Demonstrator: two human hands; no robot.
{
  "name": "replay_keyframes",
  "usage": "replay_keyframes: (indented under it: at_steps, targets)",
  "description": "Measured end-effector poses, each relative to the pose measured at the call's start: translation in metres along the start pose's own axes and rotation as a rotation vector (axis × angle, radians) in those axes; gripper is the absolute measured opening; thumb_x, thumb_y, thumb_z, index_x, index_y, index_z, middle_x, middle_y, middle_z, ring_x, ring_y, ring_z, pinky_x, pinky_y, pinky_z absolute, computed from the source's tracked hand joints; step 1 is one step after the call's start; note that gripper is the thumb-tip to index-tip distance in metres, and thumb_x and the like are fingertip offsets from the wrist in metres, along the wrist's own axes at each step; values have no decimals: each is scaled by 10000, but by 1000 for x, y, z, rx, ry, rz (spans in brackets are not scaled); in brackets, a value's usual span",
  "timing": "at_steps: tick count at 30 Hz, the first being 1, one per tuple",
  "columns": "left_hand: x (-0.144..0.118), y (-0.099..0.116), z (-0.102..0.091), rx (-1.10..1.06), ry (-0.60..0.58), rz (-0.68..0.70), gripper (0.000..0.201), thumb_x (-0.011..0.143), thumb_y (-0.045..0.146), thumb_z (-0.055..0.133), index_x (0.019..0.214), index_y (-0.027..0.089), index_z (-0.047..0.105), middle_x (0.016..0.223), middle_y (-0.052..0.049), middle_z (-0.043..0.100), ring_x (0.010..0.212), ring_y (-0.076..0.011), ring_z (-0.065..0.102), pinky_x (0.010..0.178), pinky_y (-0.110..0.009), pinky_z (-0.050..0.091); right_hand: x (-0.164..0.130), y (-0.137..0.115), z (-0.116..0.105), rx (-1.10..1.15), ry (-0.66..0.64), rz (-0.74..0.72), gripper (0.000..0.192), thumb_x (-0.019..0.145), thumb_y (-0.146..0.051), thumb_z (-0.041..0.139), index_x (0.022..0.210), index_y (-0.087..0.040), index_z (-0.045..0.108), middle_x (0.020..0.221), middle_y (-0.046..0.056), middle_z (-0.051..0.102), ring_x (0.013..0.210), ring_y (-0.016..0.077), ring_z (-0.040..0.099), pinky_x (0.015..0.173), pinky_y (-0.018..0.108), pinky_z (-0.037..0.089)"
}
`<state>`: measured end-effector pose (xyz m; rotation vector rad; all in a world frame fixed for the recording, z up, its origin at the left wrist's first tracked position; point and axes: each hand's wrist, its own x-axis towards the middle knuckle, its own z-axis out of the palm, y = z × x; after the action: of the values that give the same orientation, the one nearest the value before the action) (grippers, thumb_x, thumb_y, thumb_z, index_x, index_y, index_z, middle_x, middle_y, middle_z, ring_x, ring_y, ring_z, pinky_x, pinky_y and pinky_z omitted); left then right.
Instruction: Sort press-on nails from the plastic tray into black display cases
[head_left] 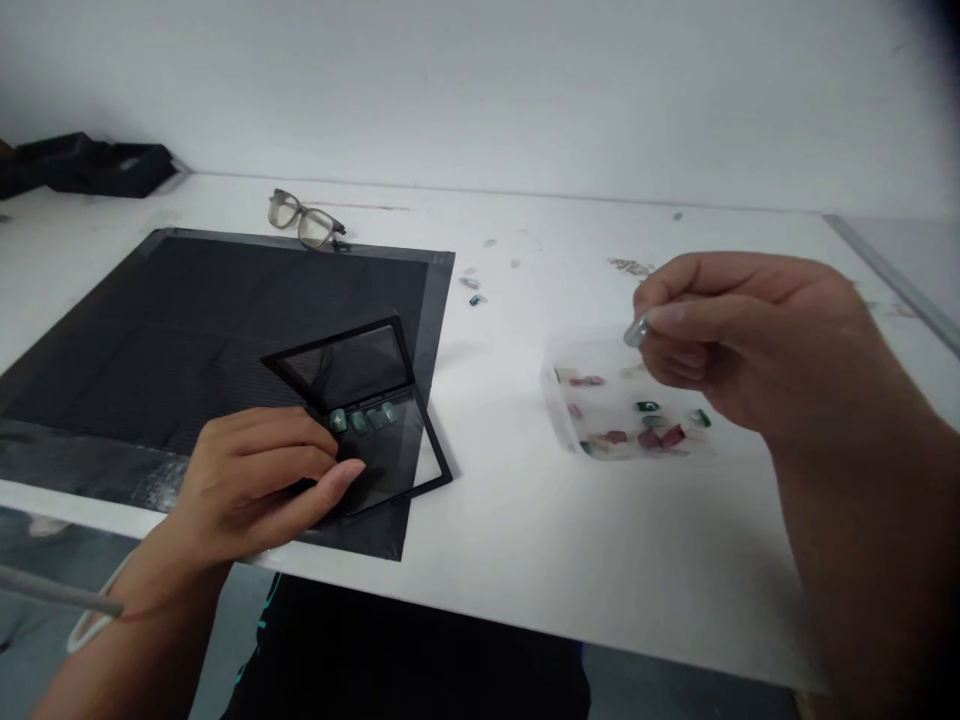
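My right hand [739, 335] is raised above a clear plastic box, thumb and fingers pinching a pale, glossy false nail [637, 330]. Inside the box [561, 425] lie loose false nails; dark red [673, 435] and green ones [648, 406] stand out among them. My left hand [262, 475] is closed at the left side of a black hinged case [439, 450], its thumb lying over the case's near part. The case's lid [349, 362] is tilted up. Several green false nails [361, 422] sit in a row inside, near the hinge. My left fingertips are partly hidden.
Under the case is a black mat [187, 320] on the white table [495, 540]. Eyeglasses [306, 219] rest at the mat's far edge. Several loose nails [470, 283] lie between mat and box. Black trays [105, 167] stand at the back left, against the wall.
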<state>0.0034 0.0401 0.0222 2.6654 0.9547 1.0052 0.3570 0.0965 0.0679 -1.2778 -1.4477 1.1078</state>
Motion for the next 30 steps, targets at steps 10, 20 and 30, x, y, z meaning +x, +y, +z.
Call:
replay_keyframes:
  at_steps: [10,20,30]
  targets:
    - [-2,-1,-2,-37,-20,4,163,891,89,658,755,175,631,725,15,647,632,-72,611,570,-208,484,10,12,-17,-191,22,209,82,771,-242,753,753,-189,692,569,16,537,467,110,478,366,225,322]
    - [-2,-3,-1,3,-1,32,161,868,96,702,752,178,628,715,25,649,624,-62,608,569,-196,476,7,-3,-13,-84,-213,381,312,936,-304,565,661,-190,473,596,-14,402,454,74,362,393,254,214]
    - [-2,-2,0,-13,-4,16,151,888,121,687,755,177,639,732,22,659,637,-60,623,594,-191,507,6,7,-23,-510,-246,291,327,938,-546,592,864,-228,605,606,-20,430,472,87,356,387,229,294]
